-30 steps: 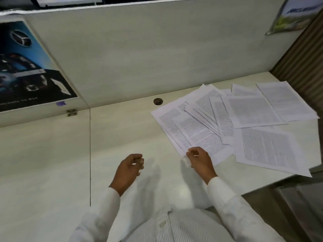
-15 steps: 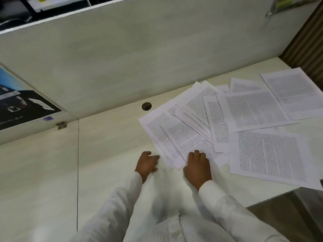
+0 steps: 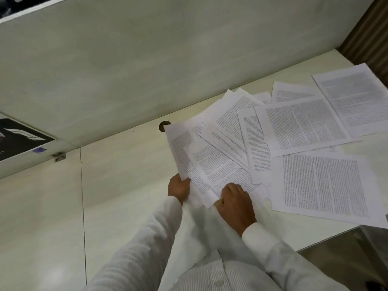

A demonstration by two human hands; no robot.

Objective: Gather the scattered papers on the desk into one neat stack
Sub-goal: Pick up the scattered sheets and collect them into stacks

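Left grip (image 3: 178, 189) pinches the front sheets' (image 3: 182, 153) left edge, right grip (image 3: 236, 203) clamps their near corner, long axis pointing toward the cable hole (image 3: 164, 126), other papers (image 3: 304, 122) fanned across the tabletop (image 3: 126, 164) right of that hole.

Office cubicle indicated. A pale desk (image 3: 126, 185) is backed by a tall partition panel (image 3: 147, 59), with a metal bracket (image 3: 59, 156) fitted at the corner joint. A round cable hole (image 3: 162, 126) is cut in the desktop. Printed sheets (image 3: 304, 122) are spread across it. A poster (image 3: 19, 137) is fixed to the panel at left.
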